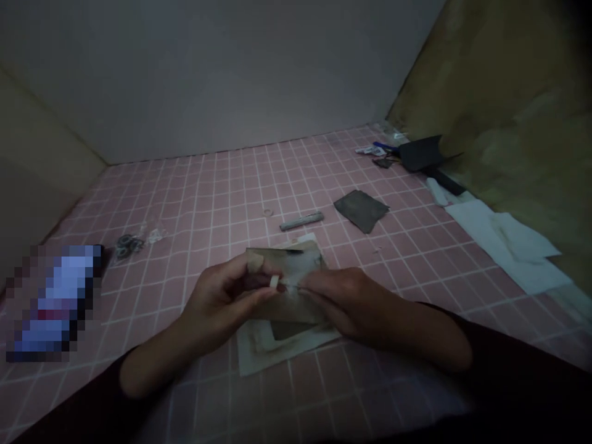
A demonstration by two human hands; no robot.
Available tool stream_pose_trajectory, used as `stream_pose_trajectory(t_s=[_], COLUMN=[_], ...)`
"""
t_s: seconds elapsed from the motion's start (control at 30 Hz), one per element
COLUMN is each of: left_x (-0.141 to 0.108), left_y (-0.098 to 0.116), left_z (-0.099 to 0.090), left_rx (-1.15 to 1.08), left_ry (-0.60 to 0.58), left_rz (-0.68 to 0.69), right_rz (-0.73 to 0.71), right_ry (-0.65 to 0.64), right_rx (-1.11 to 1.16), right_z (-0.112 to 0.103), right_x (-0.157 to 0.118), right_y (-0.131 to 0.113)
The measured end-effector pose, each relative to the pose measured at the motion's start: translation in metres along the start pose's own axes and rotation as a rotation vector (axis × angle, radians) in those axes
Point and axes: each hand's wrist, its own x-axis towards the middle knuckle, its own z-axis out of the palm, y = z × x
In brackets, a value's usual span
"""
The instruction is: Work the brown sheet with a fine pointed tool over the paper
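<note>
My left hand [226, 290] pinches a small pale band [274, 282], possibly a ring, between thumb and fingers. Close beside it, my right hand [351, 302] has its fingers pressed together; a thin light thing seems to run from them toward the band, too dim to name. Both hands are over a brownish sheet [263, 313] with a whitish, dusty-looking middle. Under that lies white paper [250, 361] with brown smudges. Beyond the hands a pale ring [267, 213] and a short grey rod [301, 221] rest on the pink checked cloth.
A dark grey sheet [361, 211] lies right of the rod. At far right are a black dustpan-like scoop [420, 154] and white papers [504, 243] along the wall. To the left, a blurred-out lit device [65, 296] stands near a small dark metallic heap [127, 245].
</note>
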Motion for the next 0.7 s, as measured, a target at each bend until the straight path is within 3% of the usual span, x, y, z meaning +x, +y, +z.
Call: stream_pose_trajectory(t_s=[0.13,0.17,0.27,0.33,0.4,0.47,0.6,0.63,0.7], left_x=[-0.002,-0.002,-0.001,-0.002,-0.002,-0.002,-0.004,-0.004,-0.004], left_y=[-0.003,-0.003,0.001,0.003,0.003,0.001,-0.002,-0.001,0.001], left_z=[-0.002,-0.002,0.000,0.001,0.002,0.001,-0.002,-0.002,-0.001], left_rx=[0.291,0.288,0.068,-0.085,-0.114,0.006,0.311,0.304,0.174], left_ry=[0.001,0.003,0.013,0.027,0.046,0.052,0.030,0.034,0.038], left_rz=[0.182,0.180,0.033,-0.049,-0.071,-0.020,0.174,0.170,0.092], right_rz=[0.150,0.145,0.007,-0.085,-0.111,-0.060,0.124,0.130,0.061], right_ry=[-0.250,-0.243,0.025,0.127,0.108,0.057,-0.218,-0.232,-0.091], right_rx=[0.443,0.451,0.176,0.010,-0.030,0.044,0.455,0.481,0.332], right_z=[-0.009,-0.009,-0.004,0.001,0.004,0.003,-0.008,-0.009,-0.008], right_x=[0.006,0.007,0.005,0.002,0.001,0.001,0.006,0.007,0.005], right_y=[-0.003,-0.003,0.002,0.004,0.003,0.000,-0.005,-0.005,-0.002])
